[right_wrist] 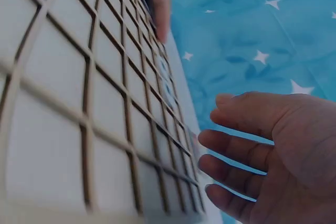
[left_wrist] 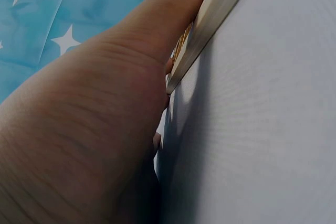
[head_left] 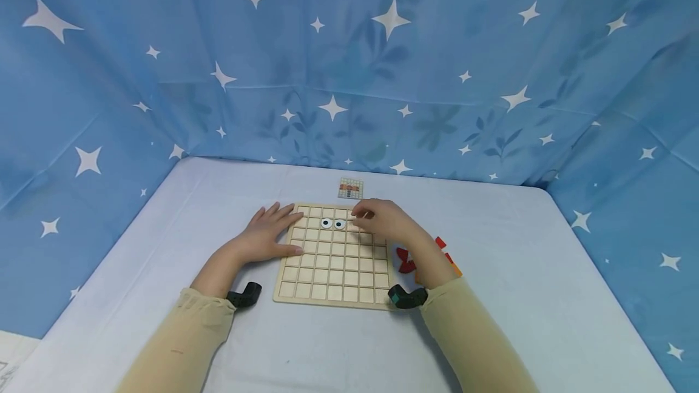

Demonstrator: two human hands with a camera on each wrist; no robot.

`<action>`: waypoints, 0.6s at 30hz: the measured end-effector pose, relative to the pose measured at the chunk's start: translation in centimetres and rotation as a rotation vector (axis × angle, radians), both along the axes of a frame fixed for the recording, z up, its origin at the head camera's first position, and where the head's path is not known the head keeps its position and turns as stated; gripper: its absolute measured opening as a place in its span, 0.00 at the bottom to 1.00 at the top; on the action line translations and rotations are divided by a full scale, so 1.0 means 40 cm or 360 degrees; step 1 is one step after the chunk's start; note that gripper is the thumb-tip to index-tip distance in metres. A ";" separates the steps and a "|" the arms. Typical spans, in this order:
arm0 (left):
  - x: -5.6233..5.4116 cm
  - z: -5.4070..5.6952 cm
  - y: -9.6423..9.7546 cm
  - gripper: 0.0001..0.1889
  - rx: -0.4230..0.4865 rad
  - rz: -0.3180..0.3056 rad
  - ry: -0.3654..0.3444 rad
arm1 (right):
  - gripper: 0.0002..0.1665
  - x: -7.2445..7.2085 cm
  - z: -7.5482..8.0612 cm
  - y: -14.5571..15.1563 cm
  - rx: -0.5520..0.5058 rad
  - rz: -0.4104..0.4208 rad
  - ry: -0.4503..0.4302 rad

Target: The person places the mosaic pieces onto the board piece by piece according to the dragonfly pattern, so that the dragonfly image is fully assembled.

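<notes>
A wooden board [head_left: 327, 261] with a grid of square recesses lies on the white-covered table. Two round eye pieces [head_left: 334, 224], white with dark pupils, sit side by side in its upper rows. My left hand [head_left: 266, 236] rests on the board's left edge, fingers spread and thumb laid over the rim. Over the upper right of the board is my right hand [head_left: 389, 221], close to the right eye piece. In the right wrist view its fingers [right_wrist: 236, 148] are relaxed and lightly bent, with nothing between them and the thumb.
A small pattern card [head_left: 351, 188] lies beyond the board's far edge. Several red pieces [head_left: 405, 261] and orange pieces [head_left: 456, 269] are to the right of the board, partly hidden by my right forearm. A blue star-printed curtain [head_left: 349, 77] surrounds the table.
</notes>
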State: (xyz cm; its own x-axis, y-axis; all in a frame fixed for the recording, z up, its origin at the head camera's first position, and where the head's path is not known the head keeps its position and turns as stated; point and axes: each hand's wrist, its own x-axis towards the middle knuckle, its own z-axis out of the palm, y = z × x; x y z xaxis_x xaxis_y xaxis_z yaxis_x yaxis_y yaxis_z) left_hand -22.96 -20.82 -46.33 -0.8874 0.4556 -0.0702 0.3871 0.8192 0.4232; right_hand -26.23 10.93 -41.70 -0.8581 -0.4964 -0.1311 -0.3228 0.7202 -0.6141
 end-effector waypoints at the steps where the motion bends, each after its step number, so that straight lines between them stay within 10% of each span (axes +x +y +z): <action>1: 0.000 0.001 0.001 0.48 0.0002 -0.0002 0.0002 | 0.17 0.002 0.006 0.013 -0.0001 -0.0021 -0.0006; 18: 0.002 0.000 0.004 0.49 0.0011 0.0006 -0.0001 | 0.18 0.043 0.047 0.309 0.0114 -0.0306 -0.0013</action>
